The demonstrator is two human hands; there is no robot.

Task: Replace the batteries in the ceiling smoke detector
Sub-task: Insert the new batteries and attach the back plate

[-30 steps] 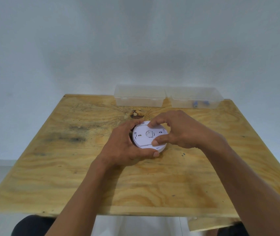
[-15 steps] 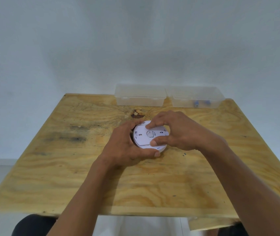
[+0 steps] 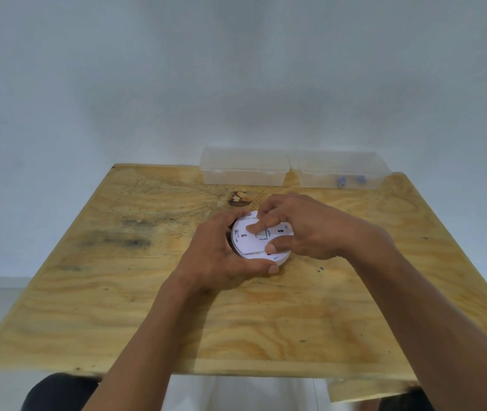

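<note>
A round white smoke detector (image 3: 249, 243) lies back side up near the middle of the wooden table (image 3: 117, 292). My left hand (image 3: 215, 256) wraps around its left and near rim, thumb along the front edge. My right hand (image 3: 304, 229) covers its right side, with the index finger pressed on the small rectangular panel at the centre of the back and the thumb on the near part of the back. Blue batteries (image 3: 341, 181) lie inside the right clear box (image 3: 355, 167) at the far edge.
A second clear lidded plastic box (image 3: 243, 166) stands at the far edge, left of the box with the batteries. A dark knot (image 3: 238, 200) marks the wood just beyond the detector. A pale wall rises behind the table.
My right index finger has slid from the detector's far rim to the panel at the centre of its back. My left hand keeps the same hold.
</note>
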